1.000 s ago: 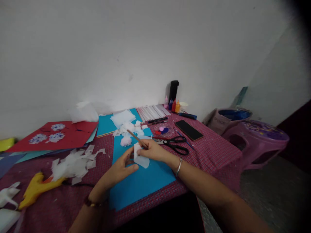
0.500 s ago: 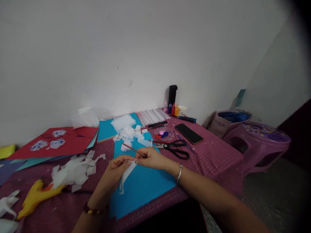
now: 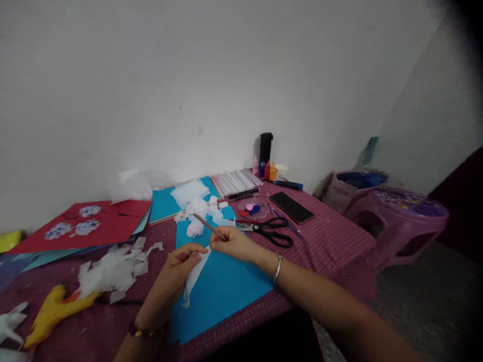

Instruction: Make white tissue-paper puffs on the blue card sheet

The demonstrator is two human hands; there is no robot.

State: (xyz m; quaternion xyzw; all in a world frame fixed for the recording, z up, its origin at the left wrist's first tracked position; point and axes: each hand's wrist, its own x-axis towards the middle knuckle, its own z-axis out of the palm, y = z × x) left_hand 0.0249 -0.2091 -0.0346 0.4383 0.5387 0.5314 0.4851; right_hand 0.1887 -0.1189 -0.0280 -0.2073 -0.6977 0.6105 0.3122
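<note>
Checked cloth (image 3: 335,239) covers the table before a pale wall (image 3: 211,90). Your left hand (image 3: 180,269) pinches the white paper piece (image 3: 194,279) near its upper end, thumb against fingers; your right hand (image 3: 237,245), likewise closed, grips the brown stick (image 3: 206,223) and meets the paper. That piece slants above the blue sheet (image 3: 230,294), which extends rightward to an edge near your right wrist; whether its lower end touches cannot be told. Just beyond lies the pale tuft (image 3: 195,229); scissors (image 3: 273,236) lie beside your right hand. Cloth separates the phone (image 3: 291,207) from the table's right edge, with the stool (image 3: 396,223) past it. Paper scraps (image 3: 113,269) and the yellow glue gun (image 3: 56,310) flank your left forearm. Your fingers hide the pinched paper end; a white object (image 3: 13,322) is cut off at lower left.
</note>
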